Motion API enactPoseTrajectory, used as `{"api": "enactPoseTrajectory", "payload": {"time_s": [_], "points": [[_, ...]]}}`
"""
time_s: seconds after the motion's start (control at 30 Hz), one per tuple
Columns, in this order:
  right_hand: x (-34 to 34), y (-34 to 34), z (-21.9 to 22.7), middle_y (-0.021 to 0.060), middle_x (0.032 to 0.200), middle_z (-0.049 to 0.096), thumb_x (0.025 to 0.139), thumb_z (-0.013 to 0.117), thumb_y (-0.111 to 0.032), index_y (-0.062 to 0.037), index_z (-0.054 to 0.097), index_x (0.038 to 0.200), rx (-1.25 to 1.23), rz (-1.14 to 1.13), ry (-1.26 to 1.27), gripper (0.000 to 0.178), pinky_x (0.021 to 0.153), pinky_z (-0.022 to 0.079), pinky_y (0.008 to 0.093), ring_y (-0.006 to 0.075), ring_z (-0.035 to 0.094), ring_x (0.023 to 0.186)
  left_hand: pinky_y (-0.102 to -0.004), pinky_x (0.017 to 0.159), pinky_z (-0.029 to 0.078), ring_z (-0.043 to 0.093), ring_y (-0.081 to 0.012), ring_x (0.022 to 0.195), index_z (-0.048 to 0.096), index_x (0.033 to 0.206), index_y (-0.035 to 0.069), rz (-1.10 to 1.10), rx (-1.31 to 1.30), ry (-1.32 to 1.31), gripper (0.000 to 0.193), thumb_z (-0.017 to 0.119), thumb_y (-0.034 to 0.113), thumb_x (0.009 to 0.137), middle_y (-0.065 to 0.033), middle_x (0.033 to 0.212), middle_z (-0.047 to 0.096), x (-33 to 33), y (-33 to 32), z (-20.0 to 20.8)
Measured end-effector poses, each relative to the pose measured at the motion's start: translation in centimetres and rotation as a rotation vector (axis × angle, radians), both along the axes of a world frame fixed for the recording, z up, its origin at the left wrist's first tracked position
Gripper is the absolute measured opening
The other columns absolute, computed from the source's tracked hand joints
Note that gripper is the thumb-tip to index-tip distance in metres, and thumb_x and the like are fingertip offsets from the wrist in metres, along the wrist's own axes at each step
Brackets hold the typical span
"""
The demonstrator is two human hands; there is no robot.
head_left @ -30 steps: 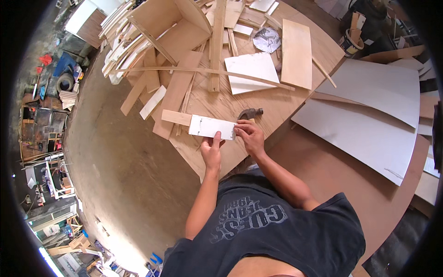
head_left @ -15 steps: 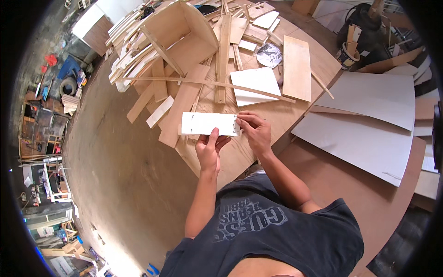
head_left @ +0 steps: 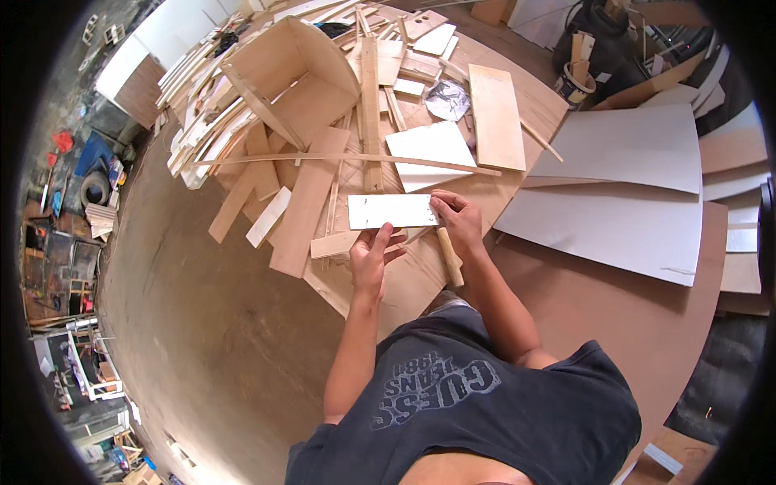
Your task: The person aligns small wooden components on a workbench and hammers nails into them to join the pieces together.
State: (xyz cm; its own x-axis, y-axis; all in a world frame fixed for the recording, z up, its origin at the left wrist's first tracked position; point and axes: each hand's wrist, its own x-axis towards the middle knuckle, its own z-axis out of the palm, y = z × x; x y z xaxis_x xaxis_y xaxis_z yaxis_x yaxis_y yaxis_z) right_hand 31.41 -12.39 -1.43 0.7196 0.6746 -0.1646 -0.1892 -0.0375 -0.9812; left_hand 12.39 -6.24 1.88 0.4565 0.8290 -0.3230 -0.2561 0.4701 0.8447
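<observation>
White board (head_left: 388, 212) in pinching fingers (head_left: 384, 237), left hand (head_left: 370, 260) and right hand (head_left: 461, 224), beyond shirt lettering (head_left: 436, 392)

I see bare forearms (head_left: 353, 356) extended from the near side; bare left hand (head_left: 373, 255) gripping, thumb uppermost; bare right hand (head_left: 461, 218) pinching, fingers curled.
</observation>
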Motion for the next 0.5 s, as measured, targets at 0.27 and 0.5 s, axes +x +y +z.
{"api": "enactPoseTrajectory", "payload": {"time_s": [0.27, 0.5], "points": [[1.2, -2.0, -9.7, 0.0089, 0.115, 0.077, 0.098, 0.077, -0.011, 0.0056, 0.078, 0.116, -0.03, 0.004, 0.173, 0.025, 0.084, 0.057, 0.0264, 0.0137, 0.071, 0.094, -0.0348, 0.063, 0.056, 0.073, -0.0179, 0.075, 0.076, 0.092, 0.001, -0.247, 0.22, 0.746, 0.032, 0.072, 0.031, 0.103, -0.0094, 0.092, 0.078, 2.0, -2.7, -5.0], [1.7, -2.9, -11.8, 0.0069, 0.115, 0.077, 0.099, 0.076, -0.01, 0.0026, 0.079, 0.115, 0.096, -0.007, 0.116, 0.02, 0.089, 0.056, 0.0266, 0.0137, 0.07, 0.103, -0.0411, 0.094, 0.053, 0.069, -0.0281, 0.107, 0.075, 0.1, 0.006, -0.286, 1.373, 0.818, 0.016, 0.081, 0.014, 0.088, -0.0104, 0.106, 0.073, 7.5, -3.1, 1.0]]}}
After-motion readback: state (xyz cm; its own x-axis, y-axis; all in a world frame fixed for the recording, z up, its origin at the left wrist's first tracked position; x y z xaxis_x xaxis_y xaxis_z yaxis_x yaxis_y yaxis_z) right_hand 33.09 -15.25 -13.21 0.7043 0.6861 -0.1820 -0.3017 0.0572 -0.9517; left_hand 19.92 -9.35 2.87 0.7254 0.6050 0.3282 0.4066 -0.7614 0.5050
